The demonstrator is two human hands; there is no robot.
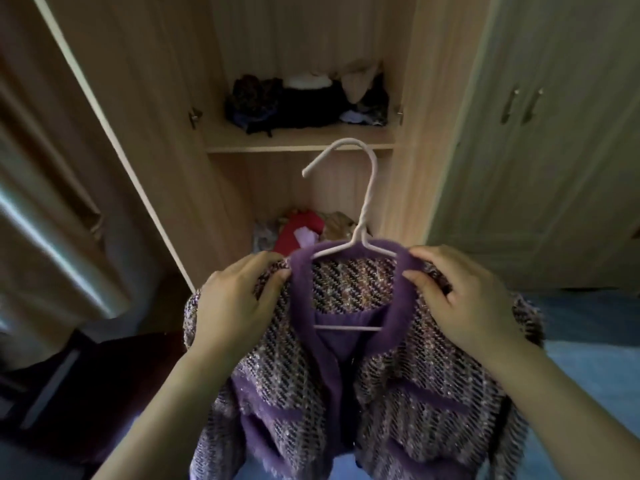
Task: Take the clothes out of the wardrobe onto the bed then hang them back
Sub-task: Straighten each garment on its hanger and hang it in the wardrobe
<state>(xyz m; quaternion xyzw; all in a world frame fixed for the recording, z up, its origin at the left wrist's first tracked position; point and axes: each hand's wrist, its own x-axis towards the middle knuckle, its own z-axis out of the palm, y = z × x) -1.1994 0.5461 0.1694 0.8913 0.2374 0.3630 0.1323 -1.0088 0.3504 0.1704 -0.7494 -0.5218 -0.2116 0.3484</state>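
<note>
Grey curtain fabric (52, 209) is hanging at the far left, beside the open light-wood wardrobe door (138, 126). Near the viewer, the left hand (239, 299) is gripping the left shoulder of a purple-trimmed woven tweed jacket (381, 393), its fingers curling over the cloth by the collar. The jacket is hanging on a thin white wire hanger (367, 202), held up in front of the open wardrobe compartment, with the hook pointing up and free in the air. Beyond it, dark folded clothes (304, 102) are lying on the wooden shelf (298, 142), and a red garment (301, 230) is lying lower down. The right hand (460, 292) is gripping the jacket's right shoulder at the collar. Further right, closed pale wardrobe doors (554, 150) are standing above a blue surface (595, 358).
</note>
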